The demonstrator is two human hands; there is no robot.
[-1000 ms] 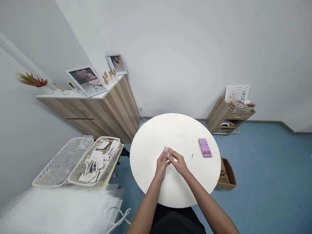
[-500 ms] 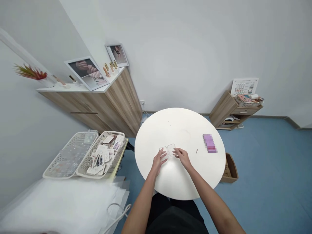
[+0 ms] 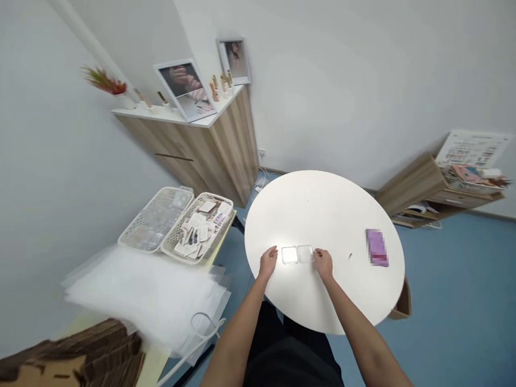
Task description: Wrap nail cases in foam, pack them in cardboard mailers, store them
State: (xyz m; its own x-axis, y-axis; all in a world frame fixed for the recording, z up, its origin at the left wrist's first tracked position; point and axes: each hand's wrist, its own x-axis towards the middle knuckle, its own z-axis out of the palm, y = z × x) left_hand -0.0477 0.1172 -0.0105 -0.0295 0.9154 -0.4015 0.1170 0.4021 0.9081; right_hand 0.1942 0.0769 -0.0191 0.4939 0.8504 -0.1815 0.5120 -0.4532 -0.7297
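A small clear plastic case (image 3: 297,255) lies unfolded on the white round table (image 3: 318,209), its two square halves side by side. My right hand (image 3: 324,264) is at the case's right edge, fingers closed around that edge. Just left of the case, a small gap away from it, my left hand (image 3: 268,262) hovers with loosely bent fingers and nothing visible in them. A small dark bit (image 3: 350,256) sits to the right of my right hand. Further right lies a purple packet (image 3: 377,248), blurred into blocks.
To the left, a side table carries a basket of cards (image 3: 189,242), a basket of clear packs (image 3: 155,220) and a stack of translucent sheets (image 3: 141,290). A wooden cabinet (image 3: 229,145) stands behind. At right are a shelf unit (image 3: 419,177) and a cardboard box (image 3: 403,301).
My view has swung left. My hands have moved apart to either side of the case, which now lies flat and unfolded on the table.
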